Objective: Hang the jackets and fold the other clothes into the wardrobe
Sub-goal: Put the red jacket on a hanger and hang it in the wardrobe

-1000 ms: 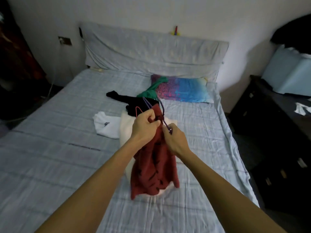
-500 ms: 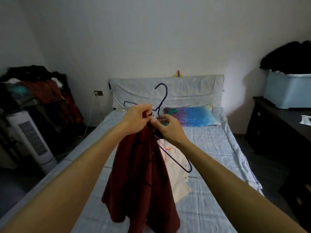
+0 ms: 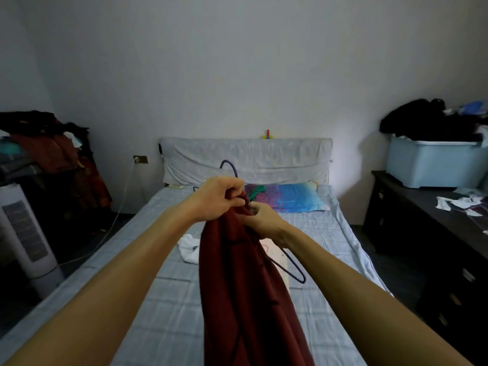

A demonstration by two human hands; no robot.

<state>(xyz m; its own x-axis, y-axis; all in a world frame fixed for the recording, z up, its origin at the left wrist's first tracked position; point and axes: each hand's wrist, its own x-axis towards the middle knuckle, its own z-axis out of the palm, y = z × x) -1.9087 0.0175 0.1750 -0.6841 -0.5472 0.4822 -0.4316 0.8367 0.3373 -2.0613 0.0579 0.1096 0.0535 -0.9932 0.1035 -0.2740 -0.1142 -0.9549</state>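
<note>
Mid-frame, red jacket: hangs from both hands above the bed, its bunched top at the fingers and its length dropping to the bottom edge.
Left hand: fingers curled around the jacket's top, just left of the right hand.
Right hand: pinches the cloth, touching the left hand.
Hanger: hook sticks up behind the left hand; one shoulder end pokes out below the right wrist.
White garment: lies on the bed, left of the jacket.
Pillow: behind the hands, by the headboard.
</note>
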